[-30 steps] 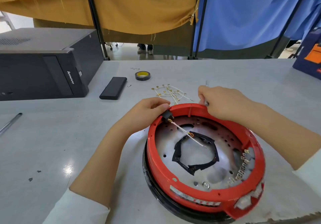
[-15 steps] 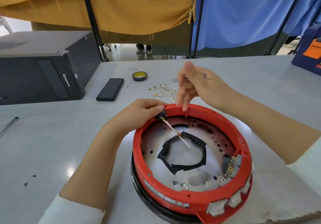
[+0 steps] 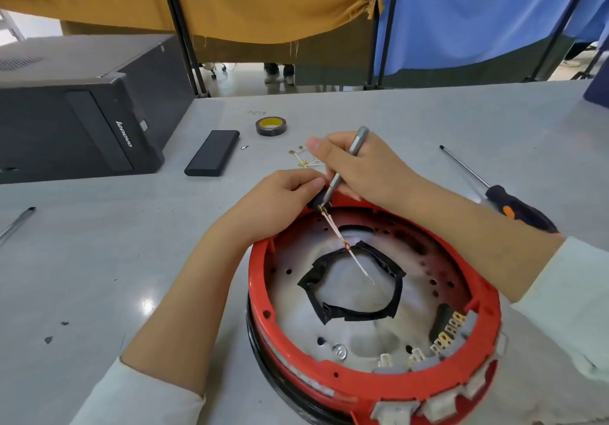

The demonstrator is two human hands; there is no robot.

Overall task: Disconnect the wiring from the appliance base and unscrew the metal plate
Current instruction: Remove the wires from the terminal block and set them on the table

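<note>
since half a second ago the right hand [image 3: 365, 171] has gone from raised, loose fingers to gripping a slim grey tool [image 3: 346, 164], its tip down at the small black connector [image 3: 319, 201] on the far rim of the red appliance base [image 3: 329, 388]. the left hand [image 3: 283, 200] pinches that connector from the left, touching the rim. a thin white wire [image 3: 349, 250] runs from the connector down over the metal plate [image 3: 359, 296] inside the base, crossing a black ring [image 3: 349, 311]. the base sits on the worktop [image 3: 99, 260] just below both hands. a loose wire bundle [image 3: 304, 157] lies just beyond the hands, a black-handled screwdriver [image 3: 507, 203] to the right, and tape roll [image 3: 271, 126], black case [image 3: 212, 157] and computer tower [image 3: 75, 108] farther left.
</note>
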